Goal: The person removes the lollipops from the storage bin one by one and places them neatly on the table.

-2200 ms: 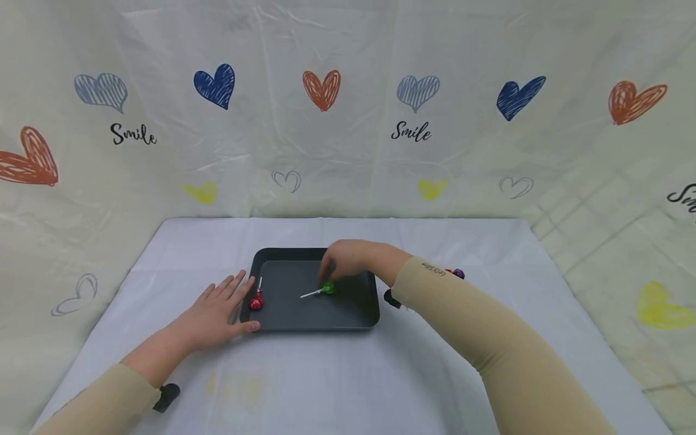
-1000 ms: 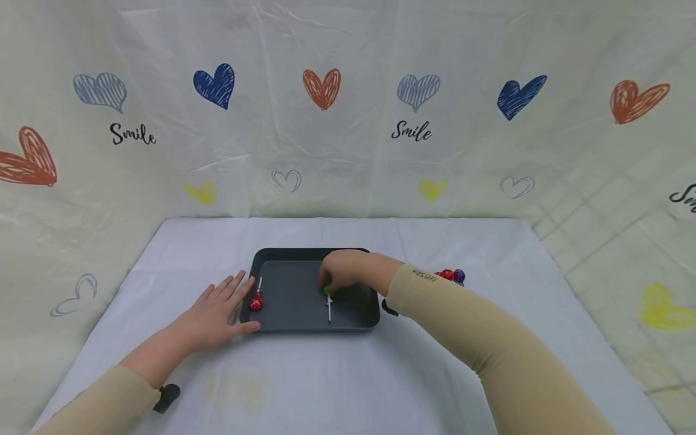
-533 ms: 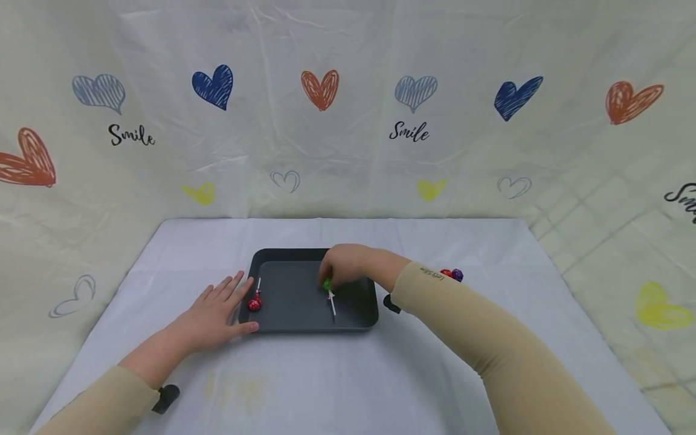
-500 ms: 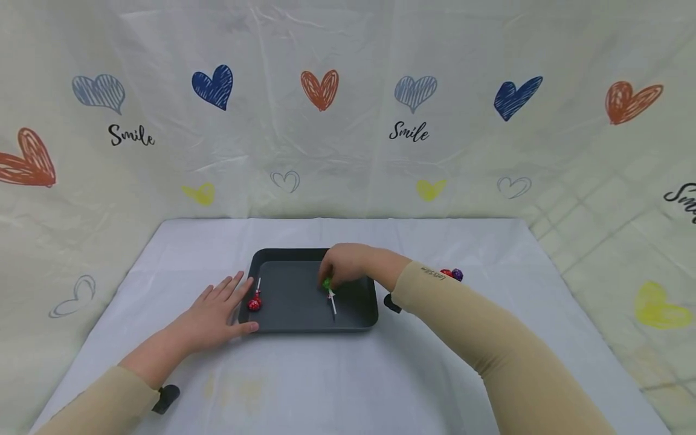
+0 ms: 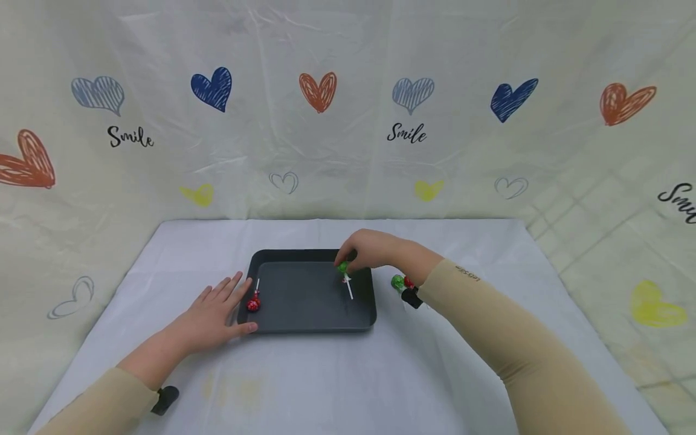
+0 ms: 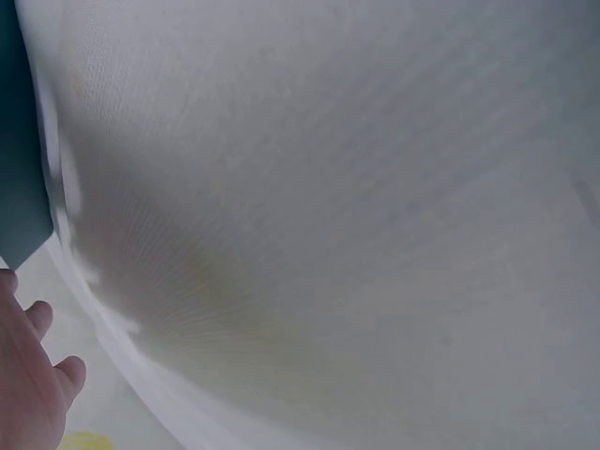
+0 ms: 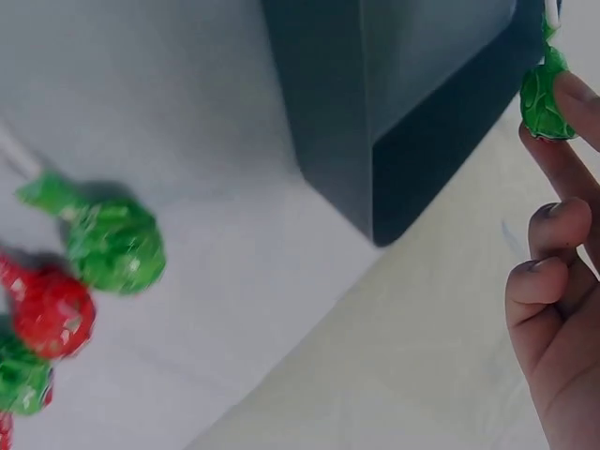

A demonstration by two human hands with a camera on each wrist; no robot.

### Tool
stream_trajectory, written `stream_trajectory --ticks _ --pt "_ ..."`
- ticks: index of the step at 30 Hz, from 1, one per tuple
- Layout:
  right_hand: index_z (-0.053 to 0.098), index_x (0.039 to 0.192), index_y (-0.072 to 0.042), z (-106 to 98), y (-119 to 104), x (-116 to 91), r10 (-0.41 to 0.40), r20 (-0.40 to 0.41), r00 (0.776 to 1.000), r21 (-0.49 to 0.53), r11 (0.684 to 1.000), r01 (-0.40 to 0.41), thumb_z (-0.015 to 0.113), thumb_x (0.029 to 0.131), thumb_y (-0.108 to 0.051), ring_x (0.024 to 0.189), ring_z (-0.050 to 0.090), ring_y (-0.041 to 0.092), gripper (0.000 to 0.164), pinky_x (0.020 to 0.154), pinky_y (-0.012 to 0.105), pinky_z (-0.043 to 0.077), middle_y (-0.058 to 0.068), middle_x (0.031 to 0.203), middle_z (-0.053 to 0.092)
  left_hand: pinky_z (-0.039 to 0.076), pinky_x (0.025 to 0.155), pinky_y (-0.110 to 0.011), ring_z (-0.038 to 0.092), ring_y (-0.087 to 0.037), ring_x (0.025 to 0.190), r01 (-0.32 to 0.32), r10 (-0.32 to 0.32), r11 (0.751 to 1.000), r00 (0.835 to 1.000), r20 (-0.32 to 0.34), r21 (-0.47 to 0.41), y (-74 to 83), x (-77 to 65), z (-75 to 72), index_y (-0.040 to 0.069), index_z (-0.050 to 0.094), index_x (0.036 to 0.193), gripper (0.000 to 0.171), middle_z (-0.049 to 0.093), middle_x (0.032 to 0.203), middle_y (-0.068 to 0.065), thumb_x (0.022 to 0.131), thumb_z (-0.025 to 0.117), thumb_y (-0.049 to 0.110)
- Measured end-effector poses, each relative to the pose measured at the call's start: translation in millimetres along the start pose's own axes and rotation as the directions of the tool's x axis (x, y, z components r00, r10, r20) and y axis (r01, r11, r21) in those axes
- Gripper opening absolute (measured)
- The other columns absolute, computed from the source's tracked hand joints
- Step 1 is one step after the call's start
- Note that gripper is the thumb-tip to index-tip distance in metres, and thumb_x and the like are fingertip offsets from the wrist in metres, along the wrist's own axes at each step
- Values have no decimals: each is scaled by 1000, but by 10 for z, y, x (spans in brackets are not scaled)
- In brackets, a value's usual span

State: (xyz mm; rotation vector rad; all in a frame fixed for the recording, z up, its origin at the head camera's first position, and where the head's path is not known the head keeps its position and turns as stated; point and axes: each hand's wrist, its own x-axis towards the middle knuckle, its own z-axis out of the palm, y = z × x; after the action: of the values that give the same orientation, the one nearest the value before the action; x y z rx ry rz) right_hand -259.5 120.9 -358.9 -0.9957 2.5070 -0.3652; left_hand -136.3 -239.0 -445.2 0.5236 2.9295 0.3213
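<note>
My right hand point(image 5: 370, 249) pinches the wrapped head of a green lollipop point(image 5: 348, 286) between thumb and index finger, its white stick hanging down over the far right part of the dark tray point(image 5: 304, 305). In the right wrist view the green lollipop point(image 7: 544, 101) sits between the fingertips, beyond the tray's corner. With fingers spread, my left hand point(image 5: 209, 317) rests at the tray's left edge. Inside the tray near that hand lies a red lollipop point(image 5: 254, 302), its stick pointing away from me. The left wrist view catches only part of the left hand point(image 6: 33, 375) beside the tray.
Right of the tray, another green lollipop point(image 5: 399, 283) and a red lollipop point(image 5: 409, 281) lie on the white tablecloth point(image 5: 304, 380), partly behind the right forearm. Several lollipops lie close together there in the right wrist view. A heart-printed sheet point(image 5: 348, 157) hangs behind the table.
The green lollipop has swung from pointing left to pointing toward me in my right fingers. It has then moved right and farther back, uncovering the green lollipop outside. My left hand has stayed put.
</note>
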Motion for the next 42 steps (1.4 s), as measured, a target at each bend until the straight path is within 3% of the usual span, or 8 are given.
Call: stream_trajectory --ticks 7,10,22,29,34,42 --pt "76 114 -28 -93 319 -319 58 -77 995 53 997 -54 75 90 -20 79 60 15 25 67 31 53 -11 116 68 11 114 -67 15 -45 147 2 -2 1000 1000 5 5 -5 1 -6 12 20 159 106 15 164 -18 83 59 74" --pt "76 114 -28 -122 465 -497 102 -97 990 85 992 -93 76 89 -20 80 58 17 26 66 31 53 -8 117 68 10 115 -67 14 -45 148 8 -8 1000 1000 16 0 -14 3 -3 11 19 159 107 13 164 -18 83 58 75" --pt "76 116 -18 -39 1195 -1239 280 -109 954 126 956 -266 71 91 -14 91 60 22 25 74 33 54 5 120 69 12 115 -67 16 -45 147 0 0 1000 1000 3 14 16 -34 -53 10 19 159 104 14 164 -18 85 58 72" --pt "76 114 -13 -37 1478 -1629 327 -113 938 107 943 -315 71 90 -11 105 60 32 25 85 45 55 11 119 68 11 115 -67 15 -45 147 4 -4 1000 1000 0 9 17 -40 -45 10 20 159 104 14 164 -18 85 60 70" --pt "76 114 -13 -15 1629 -1764 349 -101 932 116 934 -338 71 91 -10 117 56 42 24 94 55 50 11 118 69 11 115 -67 15 -45 147 6 -6 1000 1000 -2 9 10 -28 -28 10 20 159 104 14 164 -18 84 60 71" --pt "76 113 -14 105 1811 -1815 391 -57 919 158 912 -378 70 92 -10 119 53 44 22 98 60 45 15 122 67 11 115 -67 15 -45 147 6 -6 1000 1000 3 5 35 -24 -34 11 19 159 105 14 164 -18 84 59 71"
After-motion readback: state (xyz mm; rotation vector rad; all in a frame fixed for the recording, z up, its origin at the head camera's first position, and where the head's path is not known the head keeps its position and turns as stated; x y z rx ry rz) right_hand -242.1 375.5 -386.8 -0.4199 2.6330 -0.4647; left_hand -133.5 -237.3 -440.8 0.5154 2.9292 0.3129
